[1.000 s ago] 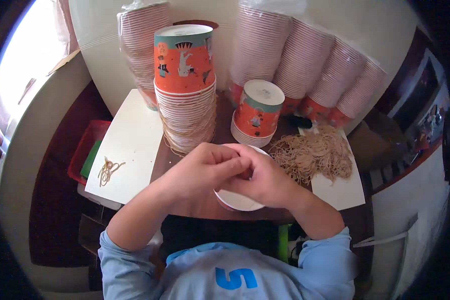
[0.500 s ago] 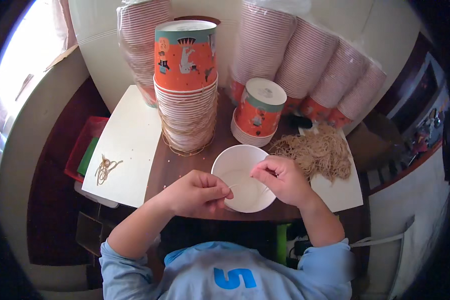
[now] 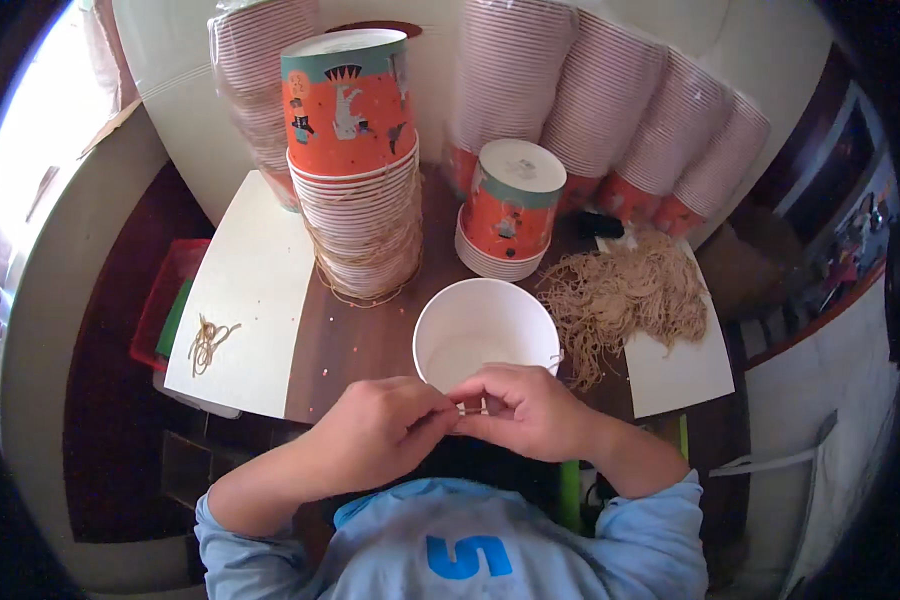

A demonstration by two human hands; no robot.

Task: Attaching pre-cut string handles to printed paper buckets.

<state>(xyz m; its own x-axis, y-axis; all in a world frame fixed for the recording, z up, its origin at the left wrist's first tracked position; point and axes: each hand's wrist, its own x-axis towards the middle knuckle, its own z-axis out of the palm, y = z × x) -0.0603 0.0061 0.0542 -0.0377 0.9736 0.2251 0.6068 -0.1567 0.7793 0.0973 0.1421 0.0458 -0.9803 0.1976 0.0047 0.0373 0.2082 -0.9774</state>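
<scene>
A white paper bucket (image 3: 485, 325) stands mouth up near the table's front edge. At its near rim my left hand (image 3: 390, 425) and my right hand (image 3: 530, 412) meet, both closed in a pinch. Between the fingertips shows a short stretch of thin pale string (image 3: 473, 411); the rest of it is mostly hidden by my fingers. A small strand end sticks out by the bucket's right rim. Right of the bucket lies a tangled heap of tan strings (image 3: 630, 300).
Behind the left hand rises a tall stack of upturned orange buckets (image 3: 355, 230), strings looped round its rims. A shorter stack (image 3: 510, 215) stands behind the white bucket. Plastic-wrapped stacks (image 3: 605, 100) line the back. A small string bundle (image 3: 208, 345) lies on the white left panel.
My hands have come together and moved toward me, from apart over the bucket's mouth to its near rim. The view has shifted slightly.
</scene>
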